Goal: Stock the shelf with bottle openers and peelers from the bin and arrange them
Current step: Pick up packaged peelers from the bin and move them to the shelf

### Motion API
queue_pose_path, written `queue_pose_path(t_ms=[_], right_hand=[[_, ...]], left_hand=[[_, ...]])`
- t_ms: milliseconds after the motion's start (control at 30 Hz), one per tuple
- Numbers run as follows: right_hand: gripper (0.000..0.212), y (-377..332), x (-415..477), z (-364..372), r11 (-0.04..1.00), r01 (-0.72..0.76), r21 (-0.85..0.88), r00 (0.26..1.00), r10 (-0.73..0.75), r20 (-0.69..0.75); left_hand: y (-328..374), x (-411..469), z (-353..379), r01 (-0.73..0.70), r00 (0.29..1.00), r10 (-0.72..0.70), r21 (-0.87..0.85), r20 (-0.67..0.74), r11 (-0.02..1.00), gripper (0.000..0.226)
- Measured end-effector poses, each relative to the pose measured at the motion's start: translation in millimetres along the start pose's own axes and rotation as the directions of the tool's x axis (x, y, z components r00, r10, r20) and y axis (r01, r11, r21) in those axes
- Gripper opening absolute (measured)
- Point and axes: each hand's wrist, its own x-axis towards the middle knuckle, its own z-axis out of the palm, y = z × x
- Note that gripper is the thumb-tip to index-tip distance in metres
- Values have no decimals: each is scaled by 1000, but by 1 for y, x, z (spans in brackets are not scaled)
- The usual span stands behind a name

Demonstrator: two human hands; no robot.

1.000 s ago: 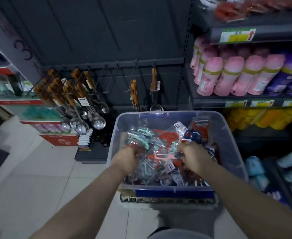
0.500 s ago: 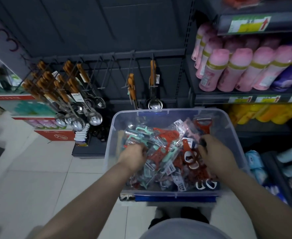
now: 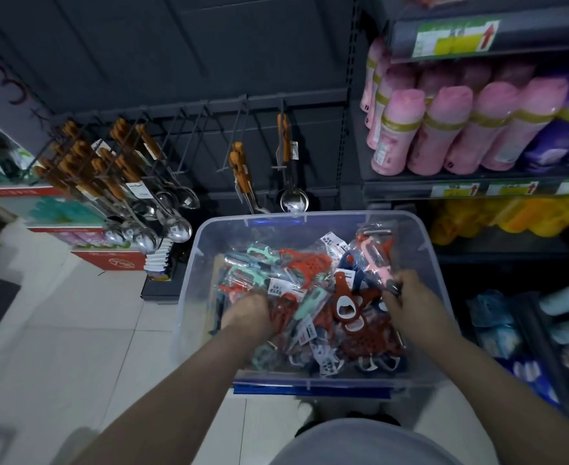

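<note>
Right hand (image 3: 410, 298) pinches the pink peeler (image 3: 375, 260), which projects beyond its fingertips inside the bin (image 3: 189, 297); left hand (image 3: 247, 312) is sunk among the packets (image 3: 310, 317) alongside, grasp indeterminate.

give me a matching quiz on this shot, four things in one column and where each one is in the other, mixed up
1 pink peeler
2 red bottle opener
3 ladle
4 pink bottles

a on the shelf at right
b pinched by the right hand
c hanging from a hook
d lying in the bin

Pairs: 1-b, 2-d, 3-c, 4-a
</note>
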Motion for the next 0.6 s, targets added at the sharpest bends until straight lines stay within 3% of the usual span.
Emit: queue_pose_path(t_ms=[133,233,367,467,533,600], right_hand=[[13,-1,7,-4,998,4,59,998,-8,69],[17,-1,12,-5,997,11,78,998,-16,60],[25,0,18,-7,991,-1,133,999,-7,53],[28,2,21,-10,982,-4,191,999,-4,40],[29,3,21,-11,979,7,206,999,-16,41],[30,3,20,-13,979,27,204,998,-37,45]], left_hand=[[-3,-4,-16,32,998,-28,-85,52,996,24],[-5,-7,-29,44,998,-30,-276,55,960,17],[1,-16,-48,-3,975,-123,-570,-183,821,17],[11,-14,-54,-100,876,-274,-705,-398,702,14],[20,-7,-54,-141,849,-311,-750,-427,646,17],[33,2,-52,-151,905,-191,-707,-380,691,15]])
